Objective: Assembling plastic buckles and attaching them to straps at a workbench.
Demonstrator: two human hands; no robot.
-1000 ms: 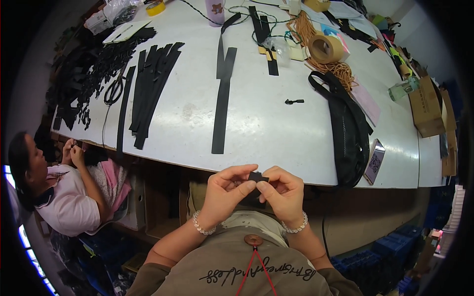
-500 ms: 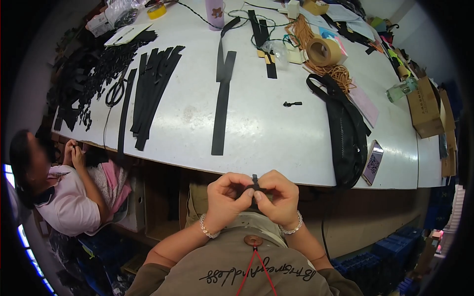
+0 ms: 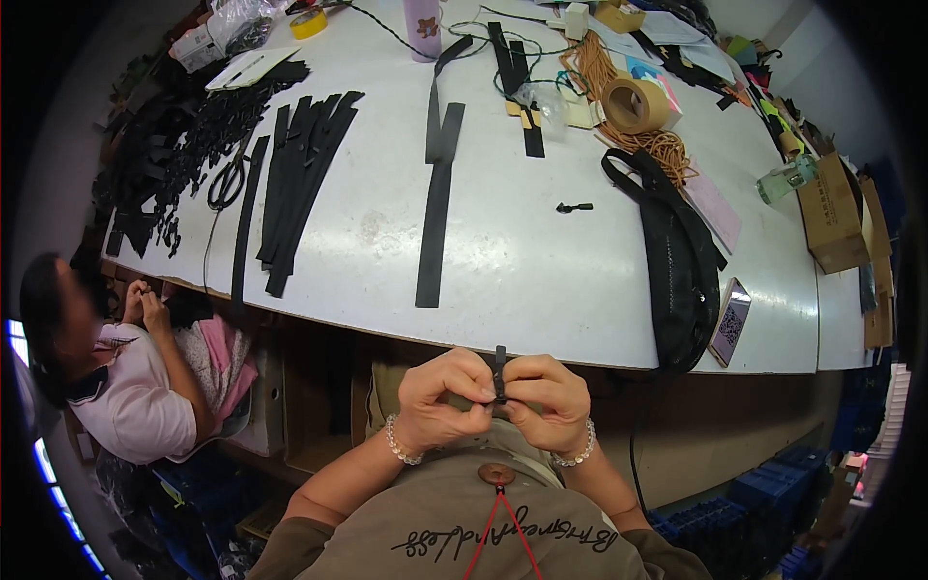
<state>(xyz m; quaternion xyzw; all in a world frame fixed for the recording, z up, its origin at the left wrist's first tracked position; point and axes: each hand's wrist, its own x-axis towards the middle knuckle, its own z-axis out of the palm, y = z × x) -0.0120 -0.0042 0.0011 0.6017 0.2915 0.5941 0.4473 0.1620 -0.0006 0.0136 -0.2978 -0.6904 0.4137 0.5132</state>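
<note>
Just off the table's near edge, a small narrow black piece (image 3: 500, 360), perhaps a zipper pull, stands upright between my hands. My left hand (image 3: 443, 401) pinches it from one side with the thumb and bent fingers. From the other side my right hand (image 3: 553, 400) grips it the same way, fingertips meeting at its lower part. My fingers cover that lower end. A similar small black piece (image 3: 576, 207) lies on the white table (image 3: 377, 271) farther off. A long black strap (image 3: 434, 232) is stretched out beyond my hands.
Left on the table lie a bundle of black straps (image 3: 302, 184), scissors (image 3: 227, 182) and a dark heap of pieces (image 3: 164, 145). A black bag (image 3: 681, 266) and a phone (image 3: 730, 322) rest at the right. A co-worker (image 3: 145, 387) sits at the left edge.
Both hands have come slightly lower and their fingertips have shifted along the black piece. More of its upper part now shows above the fingers.
</note>
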